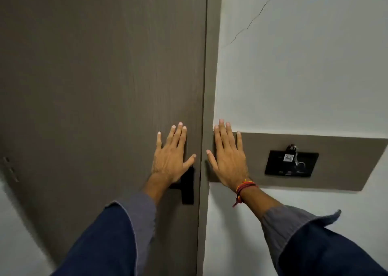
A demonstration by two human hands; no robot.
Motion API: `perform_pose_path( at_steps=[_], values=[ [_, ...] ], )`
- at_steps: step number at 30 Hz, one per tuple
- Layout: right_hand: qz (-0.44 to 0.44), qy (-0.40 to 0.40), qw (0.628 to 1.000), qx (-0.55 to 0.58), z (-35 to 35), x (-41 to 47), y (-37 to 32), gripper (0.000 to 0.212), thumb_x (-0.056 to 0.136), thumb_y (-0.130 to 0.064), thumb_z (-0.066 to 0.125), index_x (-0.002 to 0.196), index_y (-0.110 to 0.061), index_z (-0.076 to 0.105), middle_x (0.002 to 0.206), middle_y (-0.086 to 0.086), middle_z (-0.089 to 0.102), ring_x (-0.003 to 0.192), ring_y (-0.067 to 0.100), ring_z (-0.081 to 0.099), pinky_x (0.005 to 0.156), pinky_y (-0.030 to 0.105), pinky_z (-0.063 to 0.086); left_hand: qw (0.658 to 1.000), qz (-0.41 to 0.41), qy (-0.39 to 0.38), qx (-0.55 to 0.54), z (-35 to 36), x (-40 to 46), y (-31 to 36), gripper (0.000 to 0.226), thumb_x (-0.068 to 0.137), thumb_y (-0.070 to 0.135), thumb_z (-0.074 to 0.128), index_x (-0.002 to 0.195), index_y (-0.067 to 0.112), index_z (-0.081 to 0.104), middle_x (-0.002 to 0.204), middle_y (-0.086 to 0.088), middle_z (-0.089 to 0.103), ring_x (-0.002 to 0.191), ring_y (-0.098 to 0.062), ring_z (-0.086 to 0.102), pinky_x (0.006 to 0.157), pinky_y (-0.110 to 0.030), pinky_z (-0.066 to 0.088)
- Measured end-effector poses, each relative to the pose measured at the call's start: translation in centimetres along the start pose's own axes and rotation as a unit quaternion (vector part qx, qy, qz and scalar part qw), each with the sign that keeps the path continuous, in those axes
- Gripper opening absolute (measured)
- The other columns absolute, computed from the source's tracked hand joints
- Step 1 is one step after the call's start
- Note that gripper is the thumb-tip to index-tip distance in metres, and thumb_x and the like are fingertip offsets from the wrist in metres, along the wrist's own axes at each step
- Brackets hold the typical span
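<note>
Blue sleeves [109, 240] are reaching forward. Left hand [171, 160] is pressing flat and spread on the brown door [94, 76], its black handle [187, 188] sitting just under the palm. Right hand [227, 162] is bracing flat, fingers spread, on the panel [336, 170] across the frame [210, 66]. If the door is shifting, a thumb beside the seam could be getting pinched. Right of that hand a black card holder [291, 163] is hanging, with the white cracked wall [304, 66] rising above.
</note>
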State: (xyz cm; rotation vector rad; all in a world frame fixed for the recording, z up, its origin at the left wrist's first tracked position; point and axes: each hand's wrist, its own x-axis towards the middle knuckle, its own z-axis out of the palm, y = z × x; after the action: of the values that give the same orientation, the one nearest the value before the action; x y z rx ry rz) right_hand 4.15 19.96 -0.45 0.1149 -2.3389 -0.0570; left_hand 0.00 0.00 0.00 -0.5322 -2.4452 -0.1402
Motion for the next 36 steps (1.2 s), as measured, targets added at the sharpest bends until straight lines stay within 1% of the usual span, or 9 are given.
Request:
perform_pose_path(
  at_steps=[3, 7, 13, 16, 21, 25, 28, 33, 36],
  values=[
    [0.053, -0.018, 0.998, -0.016, 2.9, -2.3, -1.1, 0.082, 0.108, -0.052, 0.038, 0.168, -0.005, 0.008, 0.176, 0.016, -0.002, 0.164, 0.031, -0.001, 0.132, 0.059, 0.012, 0.998, -0.014, -0.063, 0.023, 3.7, -3.1, -0.3, 0.087, 0.098, 0.064, 0.034, 0.163, 0.009, 0.013, 0.171, -0.012, 0.017, 0.158, -0.026, 0.017, 0.128, -0.058, 0.013],
    [0.069, -0.025, 0.996, -0.054, 5.9, -4.1, -1.5, 0.085, 0.106, -0.056, 0.038, 0.168, -0.006, 0.008, 0.176, 0.015, -0.002, 0.162, 0.030, -0.007, 0.129, 0.065, 0.014, 0.993, -0.015, -0.113, 0.024, 7.5, -5.2, 0.1, 0.076, 0.099, 0.061, 0.038, 0.151, 0.006, 0.037, 0.147, -0.016, 0.050, 0.138, -0.031, 0.045, 0.125, -0.053, 0.025],
    [0.077, 0.002, 0.994, -0.071, 9.0, -4.1, -1.3, 0.091, 0.105, -0.059, 0.043, 0.167, -0.007, 0.001, 0.175, 0.013, -0.002, 0.158, 0.028, -0.022, 0.126, 0.069, 0.008, 0.976, -0.077, -0.202, -0.014, 12.0, -6.2, 0.8, 0.066, 0.102, 0.062, 0.035, 0.133, 0.007, 0.053, 0.131, -0.016, 0.063, 0.126, -0.032, 0.054, 0.120, -0.050, 0.032],
    [0.075, 0.022, 0.993, -0.086, 10.4, -4.1, -0.9, 0.094, 0.106, -0.061, 0.038, 0.164, -0.009, -0.014, 0.174, 0.014, -0.002, 0.158, 0.029, -0.026, 0.125, 0.069, 0.005, 0.979, -0.113, -0.169, -0.021, 13.5, -6.4, 0.7, 0.065, 0.103, 0.063, 0.030, 0.120, 0.009, 0.062, 0.117, -0.013, 0.071, 0.113, -0.028, 0.060, 0.106, -0.043, 0.041],
    [0.085, 0.064, 0.991, -0.076, 12.0, -3.6, -1.2, 0.095, 0.106, -0.063, 0.035, 0.162, -0.009, -0.020, 0.172, 0.016, 0.003, 0.162, 0.035, -0.004, 0.123, 0.073, 0.007, 0.968, -0.178, -0.141, -0.106, 14.9, -6.5, 1.0, 0.066, 0.102, 0.064, 0.030, 0.109, 0.009, 0.066, 0.105, -0.012, 0.072, 0.108, -0.028, 0.060, 0.100, -0.044, 0.040],
    [0.107, 0.105, 0.987, -0.064, 13.1, -3.0, -1.9, 0.099, 0.106, -0.064, 0.036, 0.160, -0.010, -0.028, 0.169, 0.013, 0.005, 0.157, 0.027, -0.034, 0.123, 0.070, -0.007, 0.944, -0.236, -0.097, -0.211, 15.9, -6.9, 1.4, 0.061, 0.102, 0.059, 0.039, 0.106, 0.005, 0.066, 0.103, -0.014, 0.071, 0.111, -0.030, 0.057, 0.105, -0.048, 0.037],
    [0.114, 0.122, 0.984, -0.065, 13.6, -2.8, -2.1, 0.102, 0.105, -0.064, 0.038, 0.159, -0.010, -0.031, 0.167, 0.012, 0.007, 0.155, 0.026, -0.038, 0.121, 0.068, -0.012, 0.923, -0.272, -0.065, -0.265, 16.5, -7.1, 1.7, 0.056, 0.102, 0.055, 0.046, 0.100, 0.003, 0.067, 0.094, -0.013, 0.070, 0.104, -0.028, 0.057, 0.105, -0.049, 0.037],
    [0.111, 0.139, 0.982, -0.065, 13.9, -2.6, -2.1, 0.105, 0.104, -0.065, 0.040, 0.158, -0.011, -0.032, 0.166, 0.013, 0.009, 0.154, 0.024, -0.039, 0.121, 0.067, -0.012, 0.861, -0.345, -0.018, -0.374, 17.6, -7.6, 2.9, 0.048, 0.101, 0.052, 0.052, 0.077, 0.010, 0.057, 0.070, 0.005, 0.052, 0.085, -0.014, 0.045, 0.098, -0.048, 0.040],
    [0.110, 0.137, 0.982, -0.067, 13.9, -2.5, -2.1, 0.104, 0.104, -0.065, 0.039, 0.159, -0.012, -0.032, 0.166, 0.011, 0.009, 0.154, 0.023, -0.040, 0.121, 0.065, -0.018, 0.812, -0.392, -0.030, -0.432, 18.0, -7.6, 2.9, 0.055, 0.099, 0.056, 0.052, 0.085, 0.004, 0.062, 0.078, 0.004, 0.053, 0.088, -0.015, 0.051, 0.092, -0.046, 0.048]
  ],
)
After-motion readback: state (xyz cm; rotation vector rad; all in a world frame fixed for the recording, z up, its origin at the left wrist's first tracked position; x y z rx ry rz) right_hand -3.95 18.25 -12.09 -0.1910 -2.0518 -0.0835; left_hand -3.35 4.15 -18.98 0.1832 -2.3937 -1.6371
